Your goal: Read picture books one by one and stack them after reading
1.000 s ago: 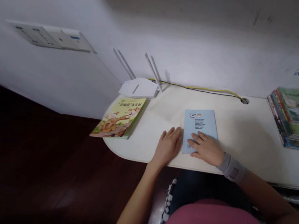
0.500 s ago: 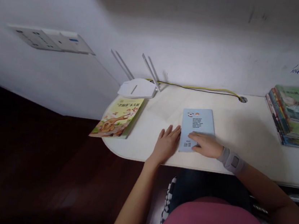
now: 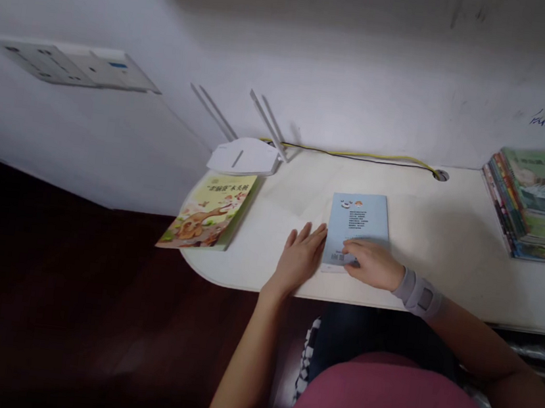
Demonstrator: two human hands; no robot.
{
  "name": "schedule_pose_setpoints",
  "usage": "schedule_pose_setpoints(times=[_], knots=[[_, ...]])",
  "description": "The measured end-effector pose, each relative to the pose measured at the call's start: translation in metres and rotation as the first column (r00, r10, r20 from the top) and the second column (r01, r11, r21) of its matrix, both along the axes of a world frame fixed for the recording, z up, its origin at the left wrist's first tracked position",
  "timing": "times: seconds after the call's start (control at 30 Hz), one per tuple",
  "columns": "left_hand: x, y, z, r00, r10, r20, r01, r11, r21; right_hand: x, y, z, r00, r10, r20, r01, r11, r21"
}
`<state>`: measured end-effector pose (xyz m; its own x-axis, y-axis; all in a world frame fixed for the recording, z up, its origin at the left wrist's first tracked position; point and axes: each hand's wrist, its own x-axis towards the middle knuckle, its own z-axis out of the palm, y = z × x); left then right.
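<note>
1. Pale, smooth table [image 3: 445, 252] against a white wall; a thin blue booklet [image 3: 359, 218] lies flat near its front edge, squarely before the person.
2. Left hand [image 3: 298, 260] rests flat and empty, fingers spread, just beside the booklet's left edge. Right hand [image 3: 372, 264] (grey band at the wrist) lies palm-down on its near end, fingers bent; whether they pinch a corner I cannot tell.
3. Its cover looks soft and slippery, so light, even pressure should keep it from sliding or creasing.
4. A glossy yellow picture book [image 3: 209, 213] overhangs the rounded left corner; stacked books [image 3: 535, 203] sit far right.
</note>
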<state>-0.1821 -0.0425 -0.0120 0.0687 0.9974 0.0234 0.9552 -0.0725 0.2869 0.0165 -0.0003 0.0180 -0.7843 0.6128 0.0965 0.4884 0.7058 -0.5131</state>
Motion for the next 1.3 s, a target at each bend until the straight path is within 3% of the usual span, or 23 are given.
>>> schedule_pose_setpoints(times=[0.17, 0.27, 0.33, 0.4, 0.47, 0.57, 0.73, 0.83, 0.97, 1.13, 1.3], knots=[[-0.003, 0.0, -0.004, 1.0, 0.009, 0.006, -0.01, 0.999, 0.044, 0.011, -0.007, 0.001, 0.952, -0.242, -0.189, 0.245, 0.969, -0.008], [0.001, -0.005, -0.002, 0.997, 0.056, 0.047, -0.064, 0.98, 0.187, 0.027, -0.01, -0.006, 0.788, -0.443, -0.428, 0.407, 0.896, -0.179], [0.014, -0.009, 0.004, 0.991, 0.062, 0.114, -0.095, 0.945, 0.313, 0.04, -0.013, -0.01, 0.661, -0.545, -0.516, 0.445, 0.838, -0.315], [0.036, -0.013, 0.013, 0.98, -0.001, 0.197, -0.078, 0.917, 0.391, 0.051, -0.018, -0.013, 0.575, -0.605, -0.55, 0.441, 0.796, -0.415], [0.066, -0.013, 0.022, 0.961, -0.13, 0.242, 0.02, 0.912, 0.409, 0.062, -0.024, -0.013, 0.533, -0.637, -0.558, 0.419, 0.771, -0.48], [0.109, -0.006, 0.028, 0.917, -0.338, 0.212, 0.248, 0.899, 0.362, 0.082, -0.03, -0.011, 0.568, -0.62, -0.541, 0.434, 0.785, -0.443], [0.151, 0.015, 0.021, 0.887, -0.453, 0.089, 0.422, 0.874, 0.241, 0.13, -0.025, -0.013, 0.808, -0.495, -0.319, 0.52, 0.854, -0.007], [0.162, 0.018, 0.014, 0.895, -0.445, 0.022, 0.436, 0.885, 0.166, 0.156, -0.021, -0.023, 0.861, -0.507, -0.041, 0.503, 0.836, 0.219], [0.172, 0.015, 0.01, 0.915, -0.397, -0.074, 0.403, 0.91, 0.093, 0.173, -0.023, -0.033, 0.857, -0.476, 0.198, 0.399, 0.855, 0.331], [0.176, 0.016, 0.01, 0.924, -0.351, -0.15, 0.363, 0.93, 0.059, 0.181, -0.023, -0.035, 0.872, -0.418, 0.254, 0.311, 0.875, 0.372], [0.171, 0.018, 0.008, 0.938, -0.297, -0.178, 0.309, 0.95, 0.043, 0.186, -0.019, -0.041, 0.884, -0.415, 0.217, 0.318, 0.873, 0.37]])
